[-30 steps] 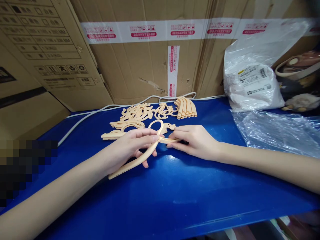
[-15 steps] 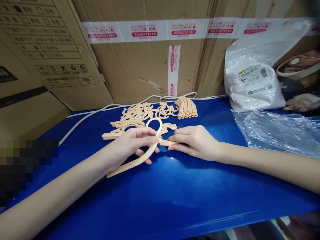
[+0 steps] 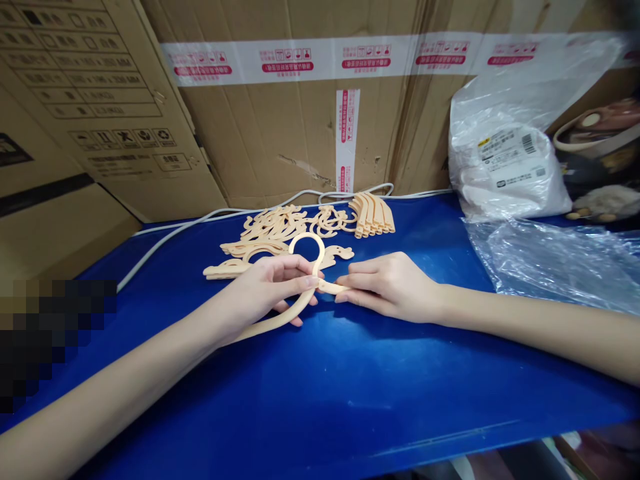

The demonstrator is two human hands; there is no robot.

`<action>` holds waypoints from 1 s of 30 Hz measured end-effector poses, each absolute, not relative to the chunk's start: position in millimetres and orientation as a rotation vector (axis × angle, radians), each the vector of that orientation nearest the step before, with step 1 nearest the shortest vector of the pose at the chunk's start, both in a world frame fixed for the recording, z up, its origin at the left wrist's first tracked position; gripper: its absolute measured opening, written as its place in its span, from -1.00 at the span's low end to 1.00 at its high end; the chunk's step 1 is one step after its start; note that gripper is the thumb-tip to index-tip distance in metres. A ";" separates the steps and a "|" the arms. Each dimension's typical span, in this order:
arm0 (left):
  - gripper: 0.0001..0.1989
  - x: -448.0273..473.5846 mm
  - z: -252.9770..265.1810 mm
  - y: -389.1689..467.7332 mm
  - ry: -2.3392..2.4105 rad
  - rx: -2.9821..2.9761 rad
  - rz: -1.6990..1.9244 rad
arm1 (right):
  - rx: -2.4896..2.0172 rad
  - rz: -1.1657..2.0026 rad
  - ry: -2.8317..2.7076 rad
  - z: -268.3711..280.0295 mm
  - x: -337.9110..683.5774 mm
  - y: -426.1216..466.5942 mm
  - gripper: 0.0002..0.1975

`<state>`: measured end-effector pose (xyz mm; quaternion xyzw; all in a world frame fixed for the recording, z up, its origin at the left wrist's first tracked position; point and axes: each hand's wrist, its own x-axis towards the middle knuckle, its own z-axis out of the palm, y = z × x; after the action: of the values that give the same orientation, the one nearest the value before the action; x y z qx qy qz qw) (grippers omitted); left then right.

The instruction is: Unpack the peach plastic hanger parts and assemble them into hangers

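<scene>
A cream-coloured hanger with a round hook [image 3: 321, 250] is between both hands above the table. My left hand [image 3: 270, 283] is closed around its middle, thumb on top near the base of the hook. From there a curved arm [image 3: 280, 323] runs down left, its end hidden by my forearm. My right hand [image 3: 393, 287] pinches a short cream arm piece [image 3: 330, 287] that meets the hanger at its middle; the fingers cover its far end. Just behind my left hand lie flat cream pieces [image 3: 225, 269], and an animal-head-shaped piece [image 3: 343, 253] shows beyond the hook.
Farther back on the blue table [image 3: 350, 393] are a pile of cream hooks [image 3: 275, 223] and a stack of curved arms [image 3: 373, 215]. A white cable [image 3: 165, 230] runs behind them along cardboard boxes [image 3: 280, 133]. Plastic bags [image 3: 510, 167] occupy the right.
The hanger has turned slightly in my hands: its hook has tipped a little left, and the lower left arm has swung up behind my forearm. My right hand has hardly moved.
</scene>
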<state>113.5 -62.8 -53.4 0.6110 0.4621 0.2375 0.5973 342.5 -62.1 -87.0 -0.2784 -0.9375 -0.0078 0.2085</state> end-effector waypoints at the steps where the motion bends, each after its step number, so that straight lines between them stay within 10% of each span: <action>1: -0.82 113.9 -53.3 -62.5 1.076 1.423 0.549 | -0.778 -0.020 -2.612 -86.8 342.4 -62.4 -0.64; 30: -0.75 113.7 -61.4 -58.5 1.094 1.461 0.512 | -0.792 -0.028 -2.636 -85.4 341.1 -64.0 -0.56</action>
<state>113.7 -58.5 -61.4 0.6259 0.4687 0.2192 0.5836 341.1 -64.0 -85.4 -0.2822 -0.9396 -0.0098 0.1935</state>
